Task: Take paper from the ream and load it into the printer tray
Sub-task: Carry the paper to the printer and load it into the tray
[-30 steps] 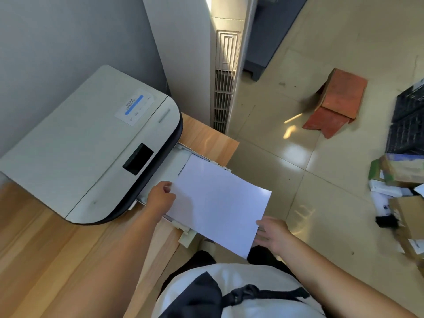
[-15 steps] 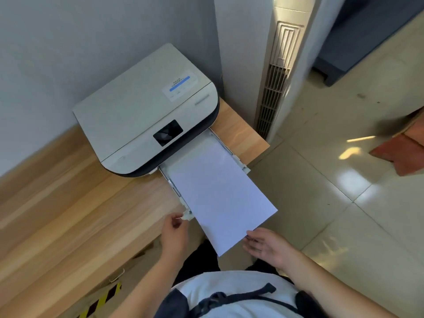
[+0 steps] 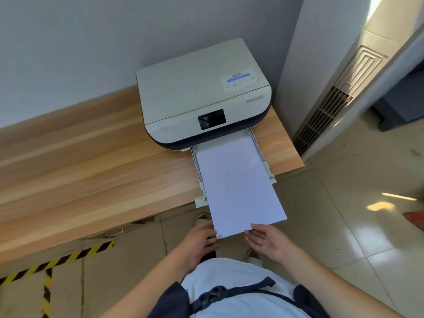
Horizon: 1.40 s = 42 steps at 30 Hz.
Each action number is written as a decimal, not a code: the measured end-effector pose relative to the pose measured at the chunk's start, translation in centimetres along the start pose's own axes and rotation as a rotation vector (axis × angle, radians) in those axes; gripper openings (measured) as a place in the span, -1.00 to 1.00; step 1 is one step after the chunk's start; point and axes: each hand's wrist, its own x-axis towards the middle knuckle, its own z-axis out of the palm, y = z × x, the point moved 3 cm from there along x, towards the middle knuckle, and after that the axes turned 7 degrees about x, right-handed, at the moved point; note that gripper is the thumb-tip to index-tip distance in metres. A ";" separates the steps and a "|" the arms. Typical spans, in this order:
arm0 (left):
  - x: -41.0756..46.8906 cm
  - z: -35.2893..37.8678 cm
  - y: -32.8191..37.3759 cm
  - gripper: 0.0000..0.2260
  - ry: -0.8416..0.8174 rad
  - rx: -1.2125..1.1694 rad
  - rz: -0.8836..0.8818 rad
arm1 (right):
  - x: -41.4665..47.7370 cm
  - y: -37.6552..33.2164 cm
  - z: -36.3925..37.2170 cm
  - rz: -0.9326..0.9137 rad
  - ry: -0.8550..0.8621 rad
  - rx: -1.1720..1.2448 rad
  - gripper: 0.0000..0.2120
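A white printer [image 3: 202,97] with a dark base sits on a wooden table [image 3: 91,161] against the wall. Its paper tray [image 3: 263,157] is pulled out over the table's front edge. A stack of white paper [image 3: 236,187] lies in the tray and sticks out well past its front end. My left hand [image 3: 199,242] touches the paper's near left corner, fingers curled at its edge. My right hand [image 3: 268,242] is open, palm up, with its fingertips under the near edge of the paper. No ream is in view.
A tall white air conditioner [image 3: 339,88] with a vent grille stands right of the table. Yellow and black tape [image 3: 57,260] marks the tiled floor under the table. A red-brown object [image 3: 415,219] lies at the right edge.
The view has swung left and back, so the printer now sits centred. My left hand moved from the tray's left corner to the paper's near left corner. The paper lies straighter in the tray.
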 end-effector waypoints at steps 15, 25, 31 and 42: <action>2.2 -0.3 1.4 -0.72 -0.012 -0.026 -0.038 | -0.7 -5.7 -2.4 -0.423 0.294 -0.072 -0.71; 2.3 -0.3 2.6 -0.75 -0.009 -0.109 -0.008 | 0.0 -8.1 -1.1 -0.545 0.330 -0.351 -0.67; 2.2 -0.7 2.9 -0.74 0.069 -0.134 0.037 | 0.5 -7.3 -0.1 -0.649 0.395 -0.396 -0.64; 1.9 -0.5 3.4 -0.69 0.144 -0.057 0.101 | 1.1 -7.4 0.7 -0.653 0.409 -0.375 -0.64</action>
